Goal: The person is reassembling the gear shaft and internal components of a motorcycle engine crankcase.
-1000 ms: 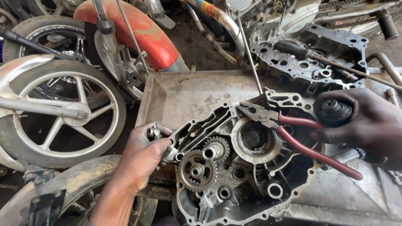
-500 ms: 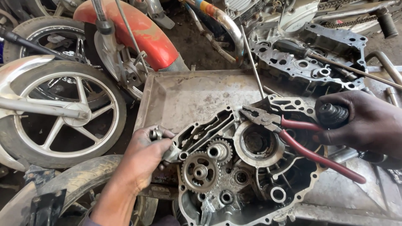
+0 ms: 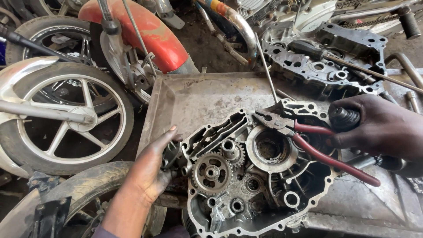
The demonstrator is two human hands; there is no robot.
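Engine crankcase half (image 3: 264, 185): cast aluminium, dull grey, rough, oil-stained. Gear (image 3: 213, 172) inside: steel, greasy sheen. Pliers (image 3: 308, 141): dark worn metal jaws, glossy red plastic grips. Tray (image 3: 194, 99): sheet metal, matt, grimy, scratched. Front fender (image 3: 145, 33): red paint, scuffed, faded. Alloy wheel (image 3: 66, 119): silver metal spokes, matt black rubber tyre. Second crankcase half (image 3: 321, 61): same rough grey casting.

Spoked wheel (image 3: 66, 119), red fender (image 3: 150, 37), second engine casing (image 3: 321, 61) behind
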